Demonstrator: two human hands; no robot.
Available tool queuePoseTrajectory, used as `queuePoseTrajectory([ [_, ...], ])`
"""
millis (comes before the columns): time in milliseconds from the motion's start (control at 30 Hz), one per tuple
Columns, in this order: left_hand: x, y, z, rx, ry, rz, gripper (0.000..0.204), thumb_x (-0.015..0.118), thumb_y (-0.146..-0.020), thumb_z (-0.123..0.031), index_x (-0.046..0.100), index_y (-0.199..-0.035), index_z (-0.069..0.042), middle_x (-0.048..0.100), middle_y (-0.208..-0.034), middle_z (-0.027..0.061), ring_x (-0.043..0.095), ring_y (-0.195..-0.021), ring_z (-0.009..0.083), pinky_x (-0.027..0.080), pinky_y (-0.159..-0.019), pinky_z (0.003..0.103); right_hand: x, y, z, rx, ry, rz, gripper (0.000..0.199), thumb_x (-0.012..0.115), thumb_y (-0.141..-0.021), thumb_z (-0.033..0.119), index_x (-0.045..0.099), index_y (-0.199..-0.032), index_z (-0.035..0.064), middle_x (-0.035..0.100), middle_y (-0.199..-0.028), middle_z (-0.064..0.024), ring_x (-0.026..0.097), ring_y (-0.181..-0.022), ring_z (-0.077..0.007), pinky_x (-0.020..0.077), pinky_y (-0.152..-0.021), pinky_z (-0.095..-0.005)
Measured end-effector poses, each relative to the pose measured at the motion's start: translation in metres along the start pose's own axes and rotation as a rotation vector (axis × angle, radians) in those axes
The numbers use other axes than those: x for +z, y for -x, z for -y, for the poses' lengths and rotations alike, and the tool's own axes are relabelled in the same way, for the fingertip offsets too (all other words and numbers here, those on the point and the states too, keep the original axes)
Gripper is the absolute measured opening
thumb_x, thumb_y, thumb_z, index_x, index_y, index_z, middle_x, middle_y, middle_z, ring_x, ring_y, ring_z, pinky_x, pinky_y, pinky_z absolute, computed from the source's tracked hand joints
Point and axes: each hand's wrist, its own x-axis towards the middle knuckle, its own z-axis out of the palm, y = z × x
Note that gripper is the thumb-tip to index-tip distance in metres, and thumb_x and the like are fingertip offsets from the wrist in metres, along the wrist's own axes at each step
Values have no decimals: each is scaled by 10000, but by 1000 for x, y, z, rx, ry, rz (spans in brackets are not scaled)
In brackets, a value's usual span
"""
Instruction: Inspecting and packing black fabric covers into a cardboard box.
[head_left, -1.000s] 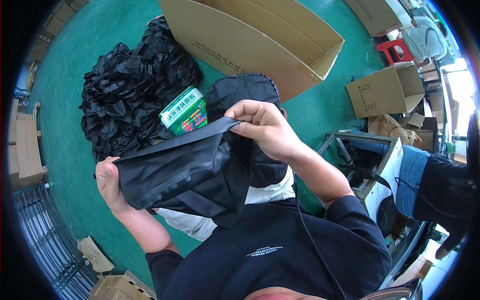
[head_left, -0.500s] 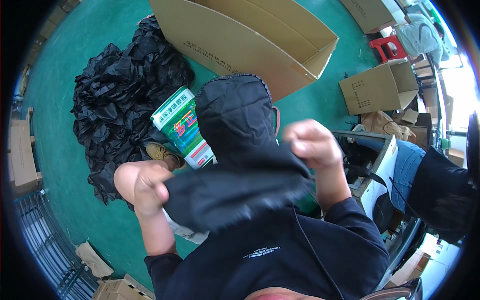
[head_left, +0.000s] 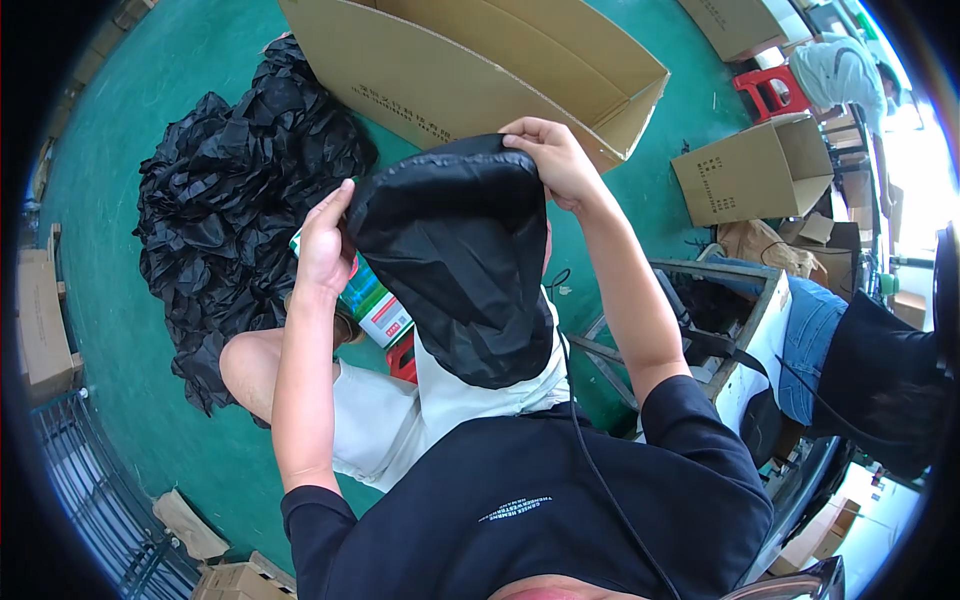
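A black fabric cover (head_left: 465,255) hangs stretched between my hands, its wide end up and its rounded narrower end down over my lap. My left hand (head_left: 328,245) pinches the upper left edge between thumb and fingers. At the upper right corner, my right hand (head_left: 560,165) grips the rim, with the fingers over the top. Left of the cover lies a large heap of crumpled black fabric pieces (head_left: 245,195) on the floor. A green and white printed container (head_left: 378,308) shows partly behind my left hand and the cover.
A long open cardboard box (head_left: 430,75) stands beyond my hands. Farther right are a smaller open carton (head_left: 745,175), a red stool (head_left: 772,92) and a person in a light top (head_left: 838,75). A metal-framed stand (head_left: 745,320) is close to my right arm; another person in jeans (head_left: 812,335) sits beside it.
Both hands have moved up and away from my body. The cover, earlier held by its lower part near my chest, is now held by its upper edge with the rounded end hanging down.
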Motion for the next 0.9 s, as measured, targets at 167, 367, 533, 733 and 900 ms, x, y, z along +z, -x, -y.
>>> queuePoseTrajectory([
  [167, -14, -20, 5, -62, 13, -80, 307, 523, -1056, -240, 691, -1141, 2, 728, -1128, 113, 686, -1003, 206, 535, -933, 357, -2, -40, -17, 26, -22, 26, 127, 655, -965, 106, 717, -998, 1, 676, -769, -27, 557, -556, -69, 407, -431, -224],
  [367, -38, -36, 50, -114, -235, -217, 294, 487, -1032, -155, 693, -1122, 34, 721, -1089, 113, 670, -962, 189, 512, -878, 313, 20, -75, -93, 142, -269, 55, 86, 649, -926, 5, 715, -953, -43, 684, -779, -63, 623, -621, -123, 535, -551, -263],
  [533, -22, -15, 49, -148, -211, -240, 302, 460, -1044, -164, 689, -1087, 29, 720, -1086, 125, 674, -970, 197, 520, -884, 317, 23, -68, -94, 176, -449, 84, 74, 652, -915, -40, 690, -966, -77, 688, -810, -91, 662, -670, -140, 569, -592, -276],
  [733, -10, 8, 60, -119, -174, -316, 294, 454, -1044, -179, 685, -1073, 1, 719, -992, 78, 665, -820, 141, 524, -739, 260, 13, -80, -78, 103, -104, 201, 174, 721, -883, 31, 672, -1029, -48, 675, -877, -63, 643, -726, -113, 554, -591, -278],
  [900, -30, 9, 67, -142, -323, -293, 262, 465, -1042, -196, 686, -1029, -54, 673, -845, -18, 576, -667, 52, 413, -566, 204, -8, -74, -74, 91, -2, 299, 124, 730, -852, 83, 687, -925, -8, 629, -762, -22, 584, -637, -82, 473, -542, -225],
])
